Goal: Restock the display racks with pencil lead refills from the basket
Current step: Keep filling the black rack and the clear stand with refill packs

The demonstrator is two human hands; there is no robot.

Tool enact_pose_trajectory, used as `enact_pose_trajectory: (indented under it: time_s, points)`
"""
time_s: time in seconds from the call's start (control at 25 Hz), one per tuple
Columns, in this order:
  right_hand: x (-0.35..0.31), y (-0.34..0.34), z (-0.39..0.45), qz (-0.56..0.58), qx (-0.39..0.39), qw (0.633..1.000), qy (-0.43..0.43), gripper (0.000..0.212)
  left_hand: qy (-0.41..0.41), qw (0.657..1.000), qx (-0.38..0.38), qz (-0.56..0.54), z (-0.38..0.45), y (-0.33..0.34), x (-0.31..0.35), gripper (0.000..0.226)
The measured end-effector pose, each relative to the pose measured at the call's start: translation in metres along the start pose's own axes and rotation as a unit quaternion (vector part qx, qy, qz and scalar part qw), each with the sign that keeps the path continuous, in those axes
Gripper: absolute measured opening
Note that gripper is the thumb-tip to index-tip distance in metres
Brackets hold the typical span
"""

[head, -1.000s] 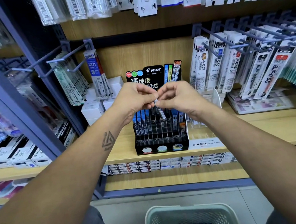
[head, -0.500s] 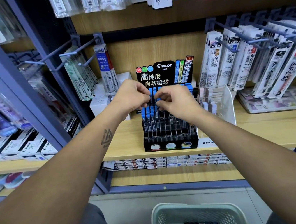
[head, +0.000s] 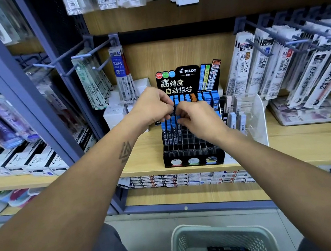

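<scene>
wooden shelf (head: 302, 145): both hands, left (head: 151, 106) and right (head: 199, 118), fingers curled, pinch blue-capped refills (head: 176, 111) over rack (head: 193, 153).

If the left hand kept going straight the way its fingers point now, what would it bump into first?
Most likely the right hand: the left hand has its fingers curled toward it, nearly meeting above the blue-capped lead refills in the black Pilot rack. Depth is unclear, so a refill cap could come first.

The wooden shelf (head: 310, 148) carries the black Pilot rack (head: 193, 153), a clear stand (head: 258, 117) just beside it, and boxes (head: 22, 163).
</scene>
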State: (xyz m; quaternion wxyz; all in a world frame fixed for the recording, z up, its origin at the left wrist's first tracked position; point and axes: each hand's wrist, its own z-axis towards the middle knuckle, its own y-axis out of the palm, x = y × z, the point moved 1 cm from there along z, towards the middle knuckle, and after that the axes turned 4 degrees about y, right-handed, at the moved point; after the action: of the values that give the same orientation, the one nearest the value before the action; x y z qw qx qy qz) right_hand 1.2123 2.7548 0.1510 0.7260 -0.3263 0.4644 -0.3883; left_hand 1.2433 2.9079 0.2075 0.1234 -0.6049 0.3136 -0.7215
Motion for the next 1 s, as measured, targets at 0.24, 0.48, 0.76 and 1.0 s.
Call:
enact_pose_trajectory:
  time_s: [0.24, 0.48, 0.76, 1.0]
  points:
    - [-0.002, 0.004, -0.002, -0.084, 0.009, 0.996, -0.040, 0.012, -0.004, 1.000, 0.000, -0.001, -0.002, 0.001, 0.001, 0.015]
    - [-0.004, -0.012, -0.017, -0.049, 0.021, 0.998, -0.026, 0.013, -0.003, 1.000, -0.020, 0.007, -0.019, 0.011, 0.008, 0.025]
    - [0.018, 0.008, -0.153, -0.046, -0.202, 0.971, 0.120, 0.013, -0.014, 0.938, -0.315, 0.147, -0.098, 0.120, -0.027, 0.019]
    - [0.067, 0.103, -0.279, -0.113, -0.468, 0.849, 0.218, 0.025, -0.026, 0.823, -0.505, 0.257, -0.171, 0.240, -0.129, 0.015]
